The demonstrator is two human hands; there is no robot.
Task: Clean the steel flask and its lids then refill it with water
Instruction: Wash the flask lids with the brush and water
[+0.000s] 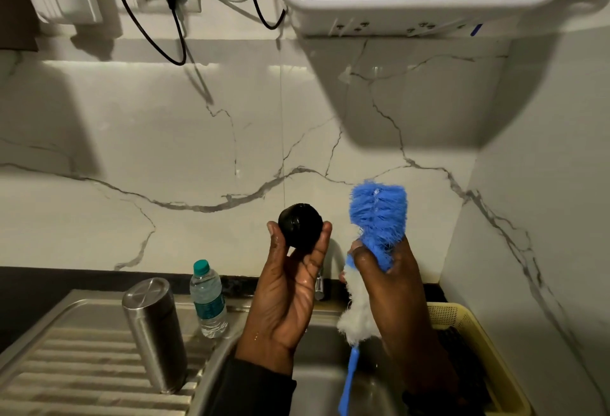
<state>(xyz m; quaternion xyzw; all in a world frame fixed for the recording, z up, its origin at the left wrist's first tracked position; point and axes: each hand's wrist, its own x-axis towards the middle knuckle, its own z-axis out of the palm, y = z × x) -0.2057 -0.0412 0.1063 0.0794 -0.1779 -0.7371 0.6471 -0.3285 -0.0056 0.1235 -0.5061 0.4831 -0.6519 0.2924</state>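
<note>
The lid (300,224) is glossy black. At three o'clock from it, the brush (378,214) has blue bristles above, white ones below, and a blue handle. The flask (152,329) is brushed silver. The bottle (208,300) is clear with a green cap and label. The wall (165,151) is white marble with grey veins; the basket (462,320) is pale yellow.

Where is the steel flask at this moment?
In the head view, the steel flask stands upside down on the draining board, left of the sink, beside the plastic water bottle.
</note>
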